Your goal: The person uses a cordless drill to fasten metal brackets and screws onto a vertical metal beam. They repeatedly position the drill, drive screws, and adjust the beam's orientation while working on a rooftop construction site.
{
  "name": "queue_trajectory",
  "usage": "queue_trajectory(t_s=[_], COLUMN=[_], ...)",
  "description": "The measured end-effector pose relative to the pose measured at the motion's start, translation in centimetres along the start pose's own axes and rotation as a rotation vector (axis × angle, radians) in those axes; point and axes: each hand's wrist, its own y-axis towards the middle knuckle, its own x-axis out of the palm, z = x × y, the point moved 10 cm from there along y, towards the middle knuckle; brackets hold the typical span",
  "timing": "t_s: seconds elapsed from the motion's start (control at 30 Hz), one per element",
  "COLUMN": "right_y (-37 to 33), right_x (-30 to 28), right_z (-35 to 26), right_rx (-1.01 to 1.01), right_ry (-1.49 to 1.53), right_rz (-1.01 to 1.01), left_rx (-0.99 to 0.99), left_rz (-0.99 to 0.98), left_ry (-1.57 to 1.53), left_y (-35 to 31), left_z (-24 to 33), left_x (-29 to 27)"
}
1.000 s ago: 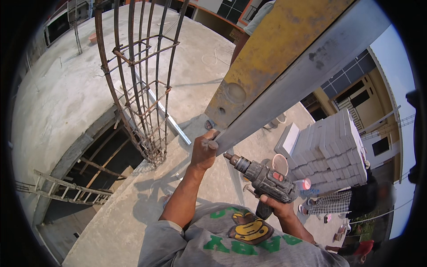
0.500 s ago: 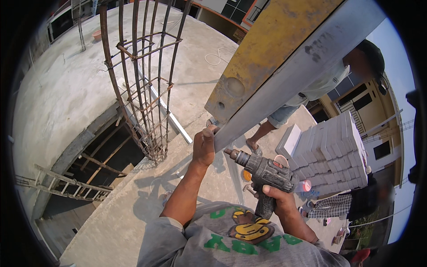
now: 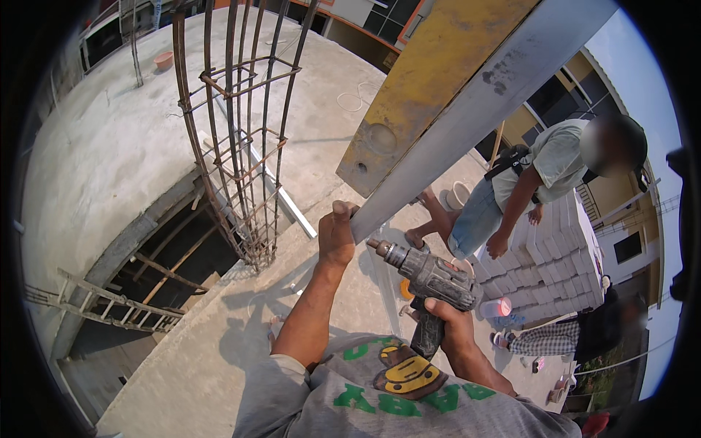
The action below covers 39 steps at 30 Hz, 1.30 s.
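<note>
My left hand [image 3: 337,232] is closed around the lower end of a grey metal post [image 3: 467,120], its fingers partly hidden behind the edge. Flat against the post lies a scuffed yellow bar [image 3: 431,80] with a round recess and a small hole, resembling a spirit level. My right hand [image 3: 451,328] grips a dusty black cordless drill [image 3: 442,281] by its handle. The drill's chuck [image 3: 387,252] points left toward my left wrist, below the post's end and apart from it.
A rebar column cage [image 3: 234,139] rises at left beside a floor opening with a ladder [image 3: 120,303]. A co-worker [image 3: 540,168] bends beyond the post, near stacked pale blocks [image 3: 544,263]. Another person [image 3: 584,332] is at far right. A pink-lidded container [image 3: 496,306] stands nearby.
The co-worker, earlier mostly behind the post, is now in plain view, bending with arms lowered. My hands keep their holds; the drill has shifted very slightly.
</note>
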Motion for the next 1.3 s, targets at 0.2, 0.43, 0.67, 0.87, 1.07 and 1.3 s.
queue_trajectory(t_s=[0.2,0.43,0.67,0.87,1.07,1.3], right_y=[0.4,1.2,1.5,1.4,1.5,2.2], right_x=[1.6,3.0,1.9,2.0,2.2,1.6], right_z=[-0.1,-0.3,0.5,0.2,-1.2,-0.3], right_rx=[0.128,0.087,0.104,0.1,0.028,0.042], right_ry=[0.021,0.083,0.051,0.002,0.025,-0.059], right_rz=[-0.278,-0.466,-0.437,-0.397,-0.369,-0.424], left_rx=[-0.022,-0.032,-0.062,-0.081,-0.074,-0.079], left_rz=[-0.004,0.057,0.062,0.105,0.101,0.137], left_ry=[0.029,-0.01,-0.022,-0.067,-0.086,-0.016], left_y=[0.1,0.2,0.1,0.0,0.3,0.0], left_z=[-0.5,-1.1,-1.5,-2.0,-2.2,-2.0], left_x=[-0.1,-0.4,-0.6,-1.0,-1.2,-1.5])
